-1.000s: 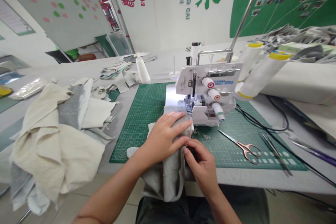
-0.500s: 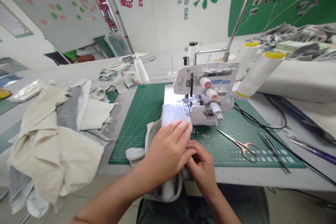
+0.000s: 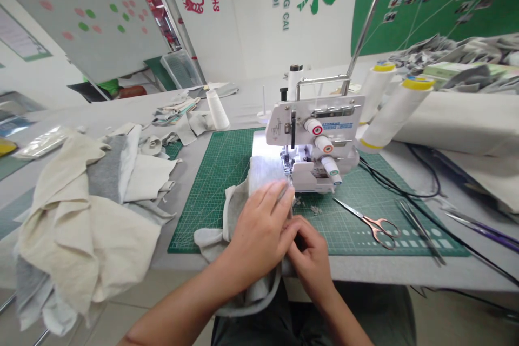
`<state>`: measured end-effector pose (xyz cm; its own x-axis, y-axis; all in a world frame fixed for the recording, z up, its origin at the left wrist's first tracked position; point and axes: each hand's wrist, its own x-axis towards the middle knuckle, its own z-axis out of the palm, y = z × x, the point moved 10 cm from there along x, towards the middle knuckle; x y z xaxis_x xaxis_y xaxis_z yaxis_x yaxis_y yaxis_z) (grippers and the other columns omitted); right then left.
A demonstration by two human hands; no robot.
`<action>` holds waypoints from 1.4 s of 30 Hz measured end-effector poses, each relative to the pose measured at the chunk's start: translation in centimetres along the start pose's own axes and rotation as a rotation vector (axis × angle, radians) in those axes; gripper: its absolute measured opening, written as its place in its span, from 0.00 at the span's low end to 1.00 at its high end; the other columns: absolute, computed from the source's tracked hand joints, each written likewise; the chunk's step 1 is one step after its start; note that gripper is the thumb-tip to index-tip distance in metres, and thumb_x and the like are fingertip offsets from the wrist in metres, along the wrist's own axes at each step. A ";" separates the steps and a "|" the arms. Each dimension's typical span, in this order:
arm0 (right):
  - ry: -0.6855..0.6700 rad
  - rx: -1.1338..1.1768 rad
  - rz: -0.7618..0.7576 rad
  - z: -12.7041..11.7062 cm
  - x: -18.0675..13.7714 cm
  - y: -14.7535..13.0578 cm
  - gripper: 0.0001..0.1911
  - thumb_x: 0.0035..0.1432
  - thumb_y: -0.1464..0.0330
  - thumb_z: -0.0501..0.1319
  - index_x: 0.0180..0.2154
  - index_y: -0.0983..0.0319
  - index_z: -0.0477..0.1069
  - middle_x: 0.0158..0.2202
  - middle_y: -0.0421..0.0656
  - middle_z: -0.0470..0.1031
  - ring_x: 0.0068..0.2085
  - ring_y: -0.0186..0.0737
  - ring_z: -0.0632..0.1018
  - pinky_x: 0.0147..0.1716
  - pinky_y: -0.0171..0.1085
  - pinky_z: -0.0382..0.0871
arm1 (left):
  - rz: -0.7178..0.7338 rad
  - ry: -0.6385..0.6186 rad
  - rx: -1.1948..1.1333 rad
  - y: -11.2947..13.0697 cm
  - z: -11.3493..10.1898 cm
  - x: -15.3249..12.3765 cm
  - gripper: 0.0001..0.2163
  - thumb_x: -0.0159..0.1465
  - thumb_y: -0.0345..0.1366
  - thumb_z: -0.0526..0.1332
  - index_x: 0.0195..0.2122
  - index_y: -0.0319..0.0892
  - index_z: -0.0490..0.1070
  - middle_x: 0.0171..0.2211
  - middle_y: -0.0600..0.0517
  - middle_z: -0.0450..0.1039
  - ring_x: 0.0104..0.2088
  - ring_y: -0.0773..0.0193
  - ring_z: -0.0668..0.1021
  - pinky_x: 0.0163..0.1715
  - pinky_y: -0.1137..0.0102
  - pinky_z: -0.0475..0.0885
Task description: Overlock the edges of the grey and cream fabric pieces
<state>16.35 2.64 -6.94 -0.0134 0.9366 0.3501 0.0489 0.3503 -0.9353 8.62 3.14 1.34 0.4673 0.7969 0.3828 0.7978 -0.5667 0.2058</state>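
Note:
Light grey fabric lies on the bed of a white overlock sewing machine, its front end close to the lit presser foot. My left hand rests on top of this fabric, fingers stretched forward and pressing it down near its right edge. Just right of it, my right hand is closed in a pinch on the fabric's edge, with its fingertips partly hidden beside my left thumb. The rest of the fabric bunches at the left and hangs over the table's edge toward my lap.
A green cutting mat lies under the machine. Scissors, tweezers and a purple-handled tool lie at the right. Cream and grey fabric is heaped at the left. Thread cones and black cables stand and run beside the machine.
The fabric has moved slightly forward toward the presser foot, and my hands have kept the same hold. The whole view has shifted a little.

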 end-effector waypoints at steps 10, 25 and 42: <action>0.007 -0.078 -0.011 0.1 0.1 -0.2 0.09 0.60 0.70 0.59 0.27 0.61 0.67 0.27 0.38 0.67 0.30 0.36 0.69 0.30 0.34 0.63 | -0.012 0.013 0.012 -0.8 0.0 0.7 0.24 0.66 0.37 0.61 0.62 0.37 0.62 0.62 0.40 0.63 0.62 0.49 0.64 0.62 0.52 0.63; -0.041 -0.018 0.011 0.2 -0.2 0.1 0.09 0.60 0.70 0.58 0.26 0.61 0.68 0.25 0.38 0.70 0.28 0.37 0.71 0.29 0.34 0.64 | -0.062 0.017 -0.057 0.8 -0.7 -1.2 0.25 0.67 0.39 0.60 0.63 0.34 0.60 0.61 0.40 0.64 0.62 0.51 0.64 0.63 0.55 0.61; -0.046 -0.239 -0.212 0.3 -2.3 -2.5 0.06 0.59 0.75 0.58 0.34 0.60 0.72 0.29 0.42 0.76 0.29 0.39 0.76 0.28 0.34 0.70 | -0.109 0.037 -0.043 0.0 0.1 0.0 0.25 0.66 0.40 0.62 0.62 0.38 0.60 0.62 0.41 0.62 0.63 0.50 0.63 0.63 0.52 0.60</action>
<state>15.99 -0.40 -5.38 -0.0938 0.8438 0.5285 0.2729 0.5323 -0.8014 8.70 3.19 1.23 0.3636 0.8465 0.3890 0.8257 -0.4862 0.2862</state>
